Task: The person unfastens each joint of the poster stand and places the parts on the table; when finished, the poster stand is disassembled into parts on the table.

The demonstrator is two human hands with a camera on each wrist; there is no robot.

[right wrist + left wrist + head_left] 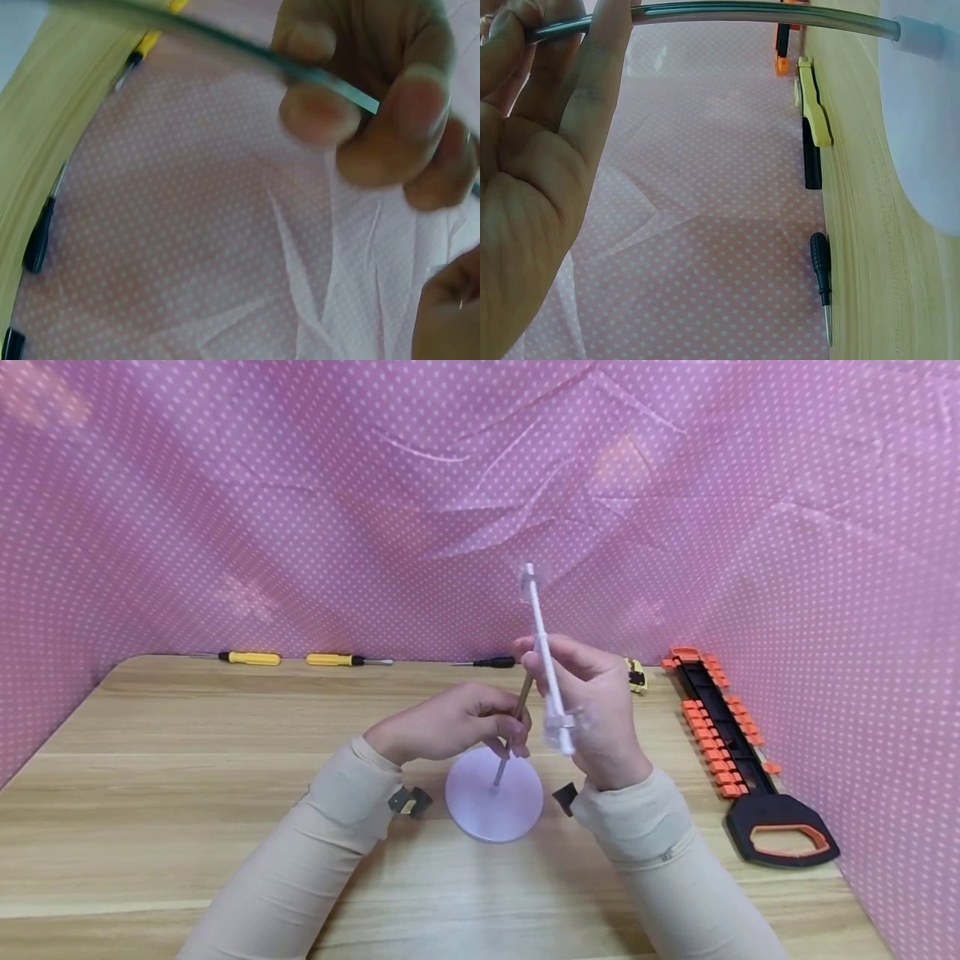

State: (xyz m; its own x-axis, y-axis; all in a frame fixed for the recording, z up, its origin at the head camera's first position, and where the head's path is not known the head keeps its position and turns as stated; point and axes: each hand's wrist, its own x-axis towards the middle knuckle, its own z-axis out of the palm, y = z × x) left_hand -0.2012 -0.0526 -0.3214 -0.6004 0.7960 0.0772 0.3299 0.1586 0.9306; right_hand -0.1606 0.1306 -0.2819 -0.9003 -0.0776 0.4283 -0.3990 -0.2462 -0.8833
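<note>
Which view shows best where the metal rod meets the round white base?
The left wrist view: the metal rod runs into the socket of the round white base close up. The head view shows rod and base whole but small. The right wrist view shows only a blurred stretch of rod, no base.

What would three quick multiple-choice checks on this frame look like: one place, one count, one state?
1. Where does the orange-and-black rack lie?
A. at the table's right edge
B. under the left hand
C. on the round base

2. How many yellow-handled screwdrivers lie at the back left?
A. one
B. two
C. four

3. What is the left hand doing?
A. lying flat on the table
B. pinching the metal rod
C. holding a screwdriver

Answers: 1 A, it lies along the right side; 2 B, two lie by the cloth; 3 B, fingers grip the rod rising from the white round base.
</note>
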